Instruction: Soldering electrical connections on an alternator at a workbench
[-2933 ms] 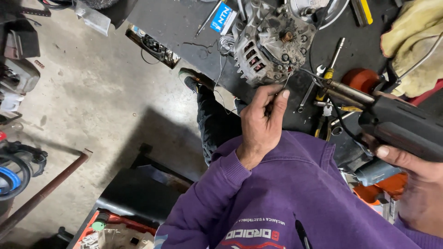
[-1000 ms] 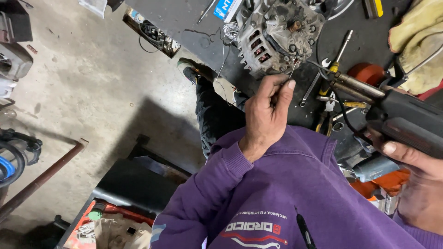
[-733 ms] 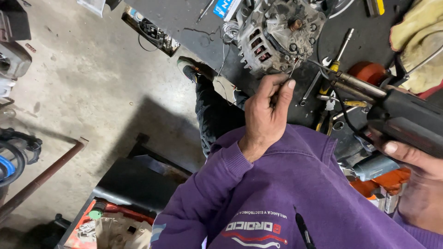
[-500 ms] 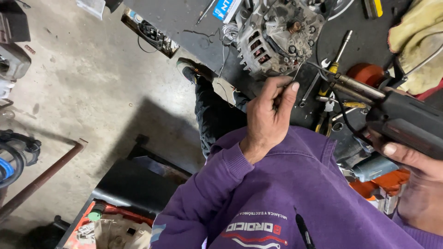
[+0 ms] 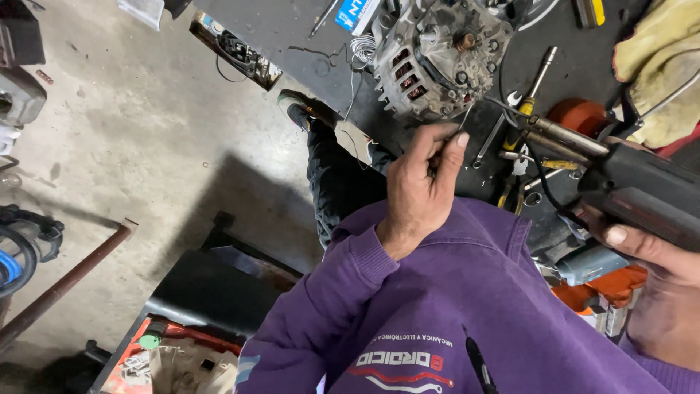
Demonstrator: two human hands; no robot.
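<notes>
A grey alternator [image 5: 437, 55] lies on the dark workbench [image 5: 292, 33]. My left hand [image 5: 419, 186], in a purple sleeve, pinches a thin silver wire [image 5: 467, 118] whose end points up at the alternator's lower edge. My right hand [image 5: 656, 255] grips a black soldering gun [image 5: 642, 193] at the right. Its metal barrel [image 5: 561, 138] points left toward the wire's end and stands a little apart from it.
Spanners [image 5: 488, 142], a screwdriver [image 5: 536, 73] and an orange round part [image 5: 576, 113] crowd the bench by the gun. A yellow cloth [image 5: 656, 58] lies at the top right. My shoe [image 5: 299, 109] rests on the concrete floor, near a rusty pipe [image 5: 65, 284] and a red toolbox [image 5: 175, 350].
My left hand has kept the wire by the alternator, shifting only slightly. The soldering gun has stayed at the right. The view has drifted a little.
</notes>
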